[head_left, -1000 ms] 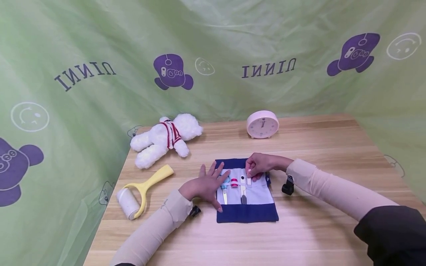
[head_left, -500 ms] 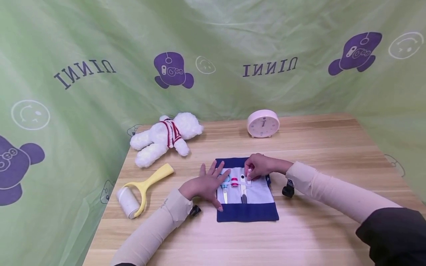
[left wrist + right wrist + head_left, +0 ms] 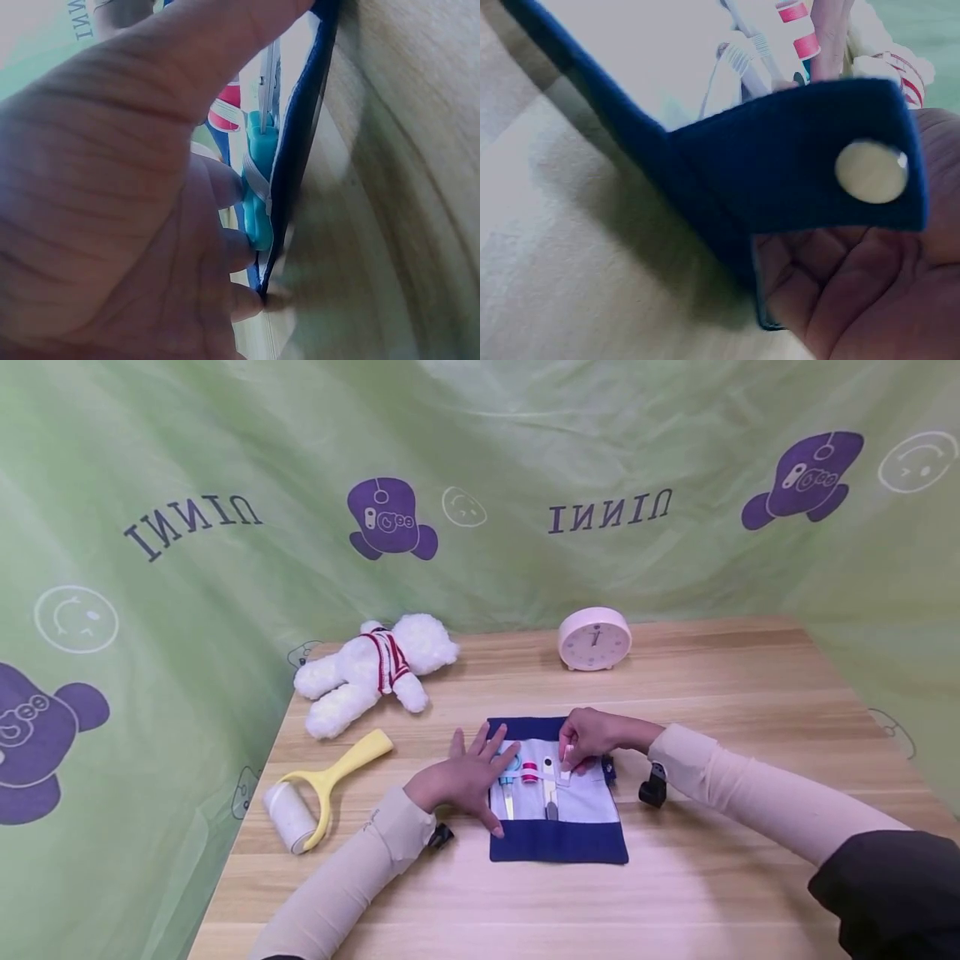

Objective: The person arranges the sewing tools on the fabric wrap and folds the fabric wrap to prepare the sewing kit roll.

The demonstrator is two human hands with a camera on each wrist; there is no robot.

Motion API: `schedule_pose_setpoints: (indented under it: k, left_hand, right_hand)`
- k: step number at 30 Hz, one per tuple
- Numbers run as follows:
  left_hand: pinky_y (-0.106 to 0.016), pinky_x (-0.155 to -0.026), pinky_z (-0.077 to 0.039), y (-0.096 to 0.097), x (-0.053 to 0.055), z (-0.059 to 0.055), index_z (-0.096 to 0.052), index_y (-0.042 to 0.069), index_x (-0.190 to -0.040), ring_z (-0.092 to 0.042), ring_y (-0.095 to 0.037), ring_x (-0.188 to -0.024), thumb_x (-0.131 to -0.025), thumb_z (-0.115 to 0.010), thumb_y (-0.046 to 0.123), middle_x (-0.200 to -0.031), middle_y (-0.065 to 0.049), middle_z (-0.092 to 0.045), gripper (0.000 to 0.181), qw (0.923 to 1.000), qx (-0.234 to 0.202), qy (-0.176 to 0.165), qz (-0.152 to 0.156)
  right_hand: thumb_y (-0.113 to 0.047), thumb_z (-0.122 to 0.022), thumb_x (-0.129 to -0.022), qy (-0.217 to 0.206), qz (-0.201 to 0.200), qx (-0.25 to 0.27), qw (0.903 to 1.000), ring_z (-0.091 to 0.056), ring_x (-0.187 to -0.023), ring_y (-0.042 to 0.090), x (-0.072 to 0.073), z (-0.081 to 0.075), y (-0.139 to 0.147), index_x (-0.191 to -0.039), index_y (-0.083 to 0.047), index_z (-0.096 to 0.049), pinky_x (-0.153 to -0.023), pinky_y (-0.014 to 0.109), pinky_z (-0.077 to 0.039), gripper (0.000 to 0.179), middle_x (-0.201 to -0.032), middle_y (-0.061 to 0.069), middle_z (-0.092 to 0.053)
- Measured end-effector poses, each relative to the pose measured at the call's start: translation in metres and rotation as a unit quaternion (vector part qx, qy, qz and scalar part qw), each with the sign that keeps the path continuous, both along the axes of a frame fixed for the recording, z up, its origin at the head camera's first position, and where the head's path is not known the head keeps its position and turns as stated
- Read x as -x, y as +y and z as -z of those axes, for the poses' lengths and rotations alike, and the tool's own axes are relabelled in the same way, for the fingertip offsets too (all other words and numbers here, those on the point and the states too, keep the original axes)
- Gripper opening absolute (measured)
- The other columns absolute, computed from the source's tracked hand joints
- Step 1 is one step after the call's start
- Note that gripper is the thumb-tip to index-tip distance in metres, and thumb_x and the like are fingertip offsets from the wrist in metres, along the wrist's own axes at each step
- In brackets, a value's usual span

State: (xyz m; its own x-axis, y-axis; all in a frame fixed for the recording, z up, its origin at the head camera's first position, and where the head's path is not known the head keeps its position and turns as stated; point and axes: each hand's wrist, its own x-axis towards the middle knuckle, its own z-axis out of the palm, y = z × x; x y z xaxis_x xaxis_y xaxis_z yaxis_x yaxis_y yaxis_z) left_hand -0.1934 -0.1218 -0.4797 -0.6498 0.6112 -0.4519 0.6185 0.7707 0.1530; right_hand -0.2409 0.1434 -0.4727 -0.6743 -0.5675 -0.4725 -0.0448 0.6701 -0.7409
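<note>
A navy sewing kit (image 3: 558, 842) lies unfolded on the table, its pale lining up. Elastic bands hold teal scissors (image 3: 507, 777), a red thread spool (image 3: 529, 772) and a slim white tool with a dark end (image 3: 551, 789). My left hand (image 3: 468, 781) rests with spread fingers on the kit's left edge, partly over the scissors (image 3: 260, 180). At the upper right of the lining, my right hand (image 3: 588, 739) pinches a small whitish-pink piece (image 3: 567, 752) beside an elastic loop (image 3: 739, 56); the fingers hide most of it. A snap-button strap (image 3: 795, 157) partly covers that hand in the right wrist view.
A pink clock (image 3: 595, 640) stands at the back of the wooden table (image 3: 720, 693). Back left lies a white plush toy (image 3: 375, 672) in a striped top. Left of my left arm is a yellow-handled lint roller (image 3: 322, 789). Green printed cloth hangs behind.
My right hand first shifts slightly left, then slightly back right, still pinching the small piece near the loop. My left hand stays spread on the kit.
</note>
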Motion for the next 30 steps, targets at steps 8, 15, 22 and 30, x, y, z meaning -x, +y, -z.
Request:
schedule_pose_setpoints:
  k: [8,15,22,30]
  left_hand:
    - [-0.073,-0.118,0.006,0.000,0.000,0.000,0.003,0.025,-0.163,0.019,-0.037,-0.155,-0.064,-0.077,0.076,-0.169,-0.009,0.020,0.137,1.0000,-0.003,-0.008,-0.002]
    - [-0.072,-0.118,0.008,-0.001,0.001,0.001,0.006,0.026,-0.162,0.022,-0.035,-0.155,-0.064,-0.077,0.076,-0.168,-0.008,0.022,0.138,0.9999,0.000,-0.011,-0.005]
    - [-0.072,-0.117,0.008,-0.001,0.002,-0.002,0.003,0.024,-0.163,0.021,-0.037,-0.155,-0.064,-0.078,0.074,-0.168,-0.009,0.021,0.137,0.9998,-0.014,-0.014,-0.009]
    - [-0.073,-0.117,0.007,-0.001,0.001,-0.003,0.002,0.023,-0.163,0.019,-0.038,-0.155,-0.064,-0.078,0.075,-0.169,-0.010,0.019,0.137,0.9998,-0.012,-0.013,-0.002]
  right_hand:
    - [-0.002,-0.079,-0.082,0.046,-0.080,0.030,0.9952,-0.062,-0.059,0.006,-0.002,-0.001,-0.004,-0.079,-0.002,-0.071,-0.057,0.021,-0.052,0.009,-0.068,0.002,-0.071]
    - [-0.004,-0.083,-0.078,0.042,-0.079,0.001,0.9960,-0.057,-0.055,0.003,-0.001,-0.004,-0.005,-0.076,-0.002,-0.073,-0.053,0.017,-0.044,0.011,-0.061,-0.005,-0.065]
    - [-0.013,-0.084,-0.078,0.102,-0.100,-0.053,0.9884,-0.048,-0.056,0.003,-0.005,-0.010,-0.008,-0.075,-0.011,-0.076,-0.053,0.018,-0.036,0.009,-0.057,-0.012,-0.053]
    - [-0.011,-0.079,-0.082,0.128,-0.059,-0.031,0.9895,-0.055,-0.061,0.003,-0.008,-0.012,0.001,-0.082,-0.007,-0.073,-0.058,0.020,-0.045,0.008,-0.066,-0.005,-0.065]
